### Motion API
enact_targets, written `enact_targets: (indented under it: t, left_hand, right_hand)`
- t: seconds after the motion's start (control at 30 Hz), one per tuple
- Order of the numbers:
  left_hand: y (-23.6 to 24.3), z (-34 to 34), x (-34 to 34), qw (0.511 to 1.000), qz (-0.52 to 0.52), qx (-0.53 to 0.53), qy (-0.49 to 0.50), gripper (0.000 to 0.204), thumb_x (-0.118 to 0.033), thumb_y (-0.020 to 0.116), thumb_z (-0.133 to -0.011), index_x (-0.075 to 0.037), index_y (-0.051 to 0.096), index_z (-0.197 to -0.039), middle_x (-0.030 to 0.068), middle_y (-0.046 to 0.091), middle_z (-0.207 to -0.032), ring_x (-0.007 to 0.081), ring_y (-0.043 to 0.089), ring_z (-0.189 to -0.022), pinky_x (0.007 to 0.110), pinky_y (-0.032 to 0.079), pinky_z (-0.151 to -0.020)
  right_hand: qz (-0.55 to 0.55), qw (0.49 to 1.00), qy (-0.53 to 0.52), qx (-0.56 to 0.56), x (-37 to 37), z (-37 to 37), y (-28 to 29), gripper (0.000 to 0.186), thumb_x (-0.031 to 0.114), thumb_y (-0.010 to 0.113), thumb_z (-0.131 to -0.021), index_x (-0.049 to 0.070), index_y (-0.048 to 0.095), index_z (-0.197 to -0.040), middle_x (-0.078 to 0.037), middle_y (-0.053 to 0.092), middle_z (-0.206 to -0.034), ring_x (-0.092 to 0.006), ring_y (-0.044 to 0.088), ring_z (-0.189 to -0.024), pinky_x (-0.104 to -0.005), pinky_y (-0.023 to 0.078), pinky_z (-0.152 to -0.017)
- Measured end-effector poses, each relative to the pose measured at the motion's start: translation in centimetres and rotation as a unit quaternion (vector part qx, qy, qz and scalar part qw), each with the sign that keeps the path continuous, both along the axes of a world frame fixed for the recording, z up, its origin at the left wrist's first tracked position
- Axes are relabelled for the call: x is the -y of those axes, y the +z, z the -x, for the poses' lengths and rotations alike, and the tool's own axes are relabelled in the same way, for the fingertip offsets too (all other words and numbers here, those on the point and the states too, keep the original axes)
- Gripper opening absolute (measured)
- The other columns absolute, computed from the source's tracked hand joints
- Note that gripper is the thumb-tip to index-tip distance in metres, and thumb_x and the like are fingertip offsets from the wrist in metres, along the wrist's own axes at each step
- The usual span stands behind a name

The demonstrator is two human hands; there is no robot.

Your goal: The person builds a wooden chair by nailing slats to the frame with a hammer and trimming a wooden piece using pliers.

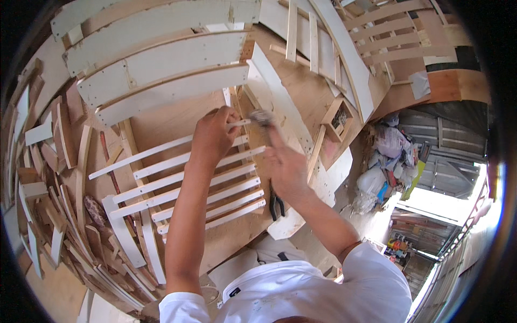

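My left hand [212, 134] is closed at the right end of a narrow white wooden slat [145, 154]. Its fingers press together there; whatever they pinch is too small to make out. My right hand [288, 167] grips a hammer [262, 117], smeared by motion, its metal head close to that slat end. Below lie several more white slats [215, 194], set side by side as a rack across wooden crosspieces, partly covered by my left forearm. Black-handled pliers [277, 205] rest beside the rack's right edge, below my right hand.
Wide pale slatted panels [167, 59] stand at the far side of the worktable. Loose wood offcuts [75, 215] crowd the left. A small wooden box [338, 119] holding small metal pieces sits to the right. Plastic bags [374, 180] are piled on the floor beyond.
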State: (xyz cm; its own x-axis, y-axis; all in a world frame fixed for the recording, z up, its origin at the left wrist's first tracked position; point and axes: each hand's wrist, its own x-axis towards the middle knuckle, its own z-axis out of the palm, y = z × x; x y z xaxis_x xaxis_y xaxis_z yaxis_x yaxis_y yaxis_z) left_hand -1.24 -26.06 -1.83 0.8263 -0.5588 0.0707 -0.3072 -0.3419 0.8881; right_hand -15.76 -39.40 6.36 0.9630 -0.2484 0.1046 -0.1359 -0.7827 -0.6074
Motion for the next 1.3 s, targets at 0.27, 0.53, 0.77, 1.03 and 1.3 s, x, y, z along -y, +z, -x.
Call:
enact_targets:
  t: [0.27, 0.53, 0.77, 1.03, 1.3]
  left_hand:
    - [-0.3, -0.4, 0.4, 1.0, 0.021, -0.008, 0.003, 0.028, 0.001, 0.082, -0.08, -0.003, 0.066, -0.102, 0.0135, 0.076, -0.099, 0.0337, 0.074, -0.096, 0.043, 0.059, -0.084]
    - [-0.9, -0.3, 0.2, 1.0, -0.008, -0.018, 0.01, 0.037, -0.008, 0.088, -0.078, -0.007, 0.067, -0.108, 0.0121, 0.078, -0.103, 0.0295, 0.076, -0.099, 0.042, 0.059, -0.088]
    - [-0.4, -0.6, 0.1, 1.0, 0.023, 0.018, 0.003, 0.032, 0.001, 0.084, -0.078, -0.005, 0.066, -0.104, 0.0136, 0.077, -0.1, 0.033, 0.075, -0.094, 0.042, 0.06, -0.079]
    - [-0.4, -0.5, 0.2, 1.0, 0.016, -0.014, 0.002, 0.031, 0.001, 0.083, -0.078, -0.004, 0.066, -0.105, 0.0143, 0.077, -0.101, 0.0336, 0.074, -0.098, 0.043, 0.059, -0.085]
    - [0.7, -0.3, -0.3, 1.0, 0.016, -0.01, -0.018, 0.033, -0.001, 0.083, -0.081, -0.004, 0.066, -0.109, 0.014, 0.077, -0.104, 0.0355, 0.073, -0.1, 0.044, 0.059, -0.086]
  right_hand:
    - [0.002, 1.0, -0.006, 0.017, 0.5, -0.7, 1.1, 0.05, 0.009, 0.061, -0.104, 0.002, 0.052, -0.153, -0.031, 0.07, -0.094, -0.0498, 0.067, -0.079, -0.047, 0.056, -0.074]
    - [-0.01, 0.999, -0.013, 0.041, 1.2, -0.3, 0.5, 0.055, 0.004, 0.062, -0.102, 0.006, 0.05, -0.156, -0.03, 0.072, -0.093, -0.044, 0.072, -0.076, -0.0434, 0.057, -0.07]
    - [0.016, 1.0, 0.013, 0.017, 1.4, -0.6, 0.6, 0.063, 0.004, 0.063, -0.099, 0.006, 0.044, -0.159, -0.032, 0.07, -0.093, -0.0494, 0.07, -0.079, -0.0508, 0.056, -0.069]
    - [-0.031, 0.999, -0.023, 0.031, 0.7, 0.4, -0.3, 0.056, 0.011, 0.06, -0.103, 0.003, 0.045, -0.157, -0.033, 0.068, -0.09, -0.0488, 0.07, -0.079, -0.0529, 0.054, -0.07]
    - [-0.111, 0.977, -0.161, -0.089, 0.4, 1.2, 2.1, 0.039, 0.02, 0.057, -0.104, 0.001, 0.057, -0.137, -0.027, 0.066, -0.082, -0.0444, 0.065, -0.069, -0.0511, 0.05, -0.069]
